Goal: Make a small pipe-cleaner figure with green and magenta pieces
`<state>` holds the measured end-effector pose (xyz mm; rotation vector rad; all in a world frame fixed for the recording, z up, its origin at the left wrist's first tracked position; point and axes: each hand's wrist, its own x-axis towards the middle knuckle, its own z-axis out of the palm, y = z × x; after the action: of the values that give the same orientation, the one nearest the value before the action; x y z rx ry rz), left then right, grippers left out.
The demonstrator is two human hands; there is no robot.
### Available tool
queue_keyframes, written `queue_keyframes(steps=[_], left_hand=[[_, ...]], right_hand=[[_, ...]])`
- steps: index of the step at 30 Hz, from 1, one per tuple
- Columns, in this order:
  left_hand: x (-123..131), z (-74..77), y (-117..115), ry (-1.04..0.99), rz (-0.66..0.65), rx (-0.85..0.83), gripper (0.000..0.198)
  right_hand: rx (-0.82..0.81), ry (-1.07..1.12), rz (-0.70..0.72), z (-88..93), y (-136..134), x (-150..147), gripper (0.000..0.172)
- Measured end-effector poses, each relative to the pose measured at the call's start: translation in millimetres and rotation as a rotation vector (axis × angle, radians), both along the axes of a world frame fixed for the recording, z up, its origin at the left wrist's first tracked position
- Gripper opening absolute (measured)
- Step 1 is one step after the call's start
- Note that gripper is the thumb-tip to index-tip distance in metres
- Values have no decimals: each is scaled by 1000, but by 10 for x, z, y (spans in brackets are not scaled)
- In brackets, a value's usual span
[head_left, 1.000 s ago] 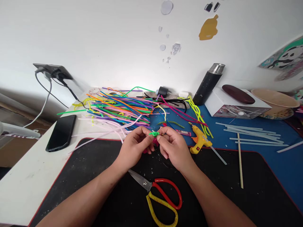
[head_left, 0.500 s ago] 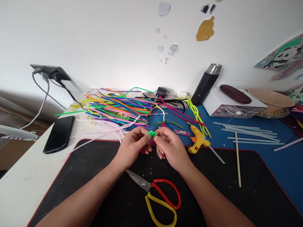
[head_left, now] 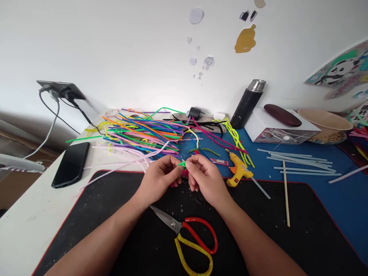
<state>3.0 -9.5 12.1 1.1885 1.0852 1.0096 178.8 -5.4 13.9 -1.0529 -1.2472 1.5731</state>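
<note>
My left hand (head_left: 159,177) and my right hand (head_left: 205,177) meet over the black mat (head_left: 287,245), fingertips pinched together on a small green pipe-cleaner piece (head_left: 181,164). A bit of pink shows just under it between the hands. Right behind lies a big pile of coloured pipe cleaners (head_left: 143,134). Red and yellow scissors (head_left: 192,239) rest on the mat between my forearms.
A yellow glue gun (head_left: 237,170) lies right of my right hand, with clear glue sticks (head_left: 299,163) and a wooden stick (head_left: 286,193) beyond. A black phone (head_left: 70,164) sits at left. A black flask (head_left: 247,103), white box (head_left: 280,128) and bowl (head_left: 326,122) stand at the back.
My hands have closed in tighter on the green piece, so less of it shows. The view has drifted slightly right.
</note>
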Motion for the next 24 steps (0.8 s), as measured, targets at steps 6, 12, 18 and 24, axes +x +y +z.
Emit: queue_keyframes(steps=[6, 12, 18, 24], left_hand=[[-12, 0, 12, -5, 20, -26, 37], [-32, 28, -23, 262, 39, 172, 25], [-42, 35, 0, 239, 20, 130, 30], [-65, 52, 37, 95, -5, 72, 41]], right_hand=[[70, -84, -9, -15, -5, 35, 25], [107, -165, -17, -17, -14, 38, 17], [55, -96, 1, -31, -14, -9, 22], [98, -94, 66, 17, -48, 22, 33]])
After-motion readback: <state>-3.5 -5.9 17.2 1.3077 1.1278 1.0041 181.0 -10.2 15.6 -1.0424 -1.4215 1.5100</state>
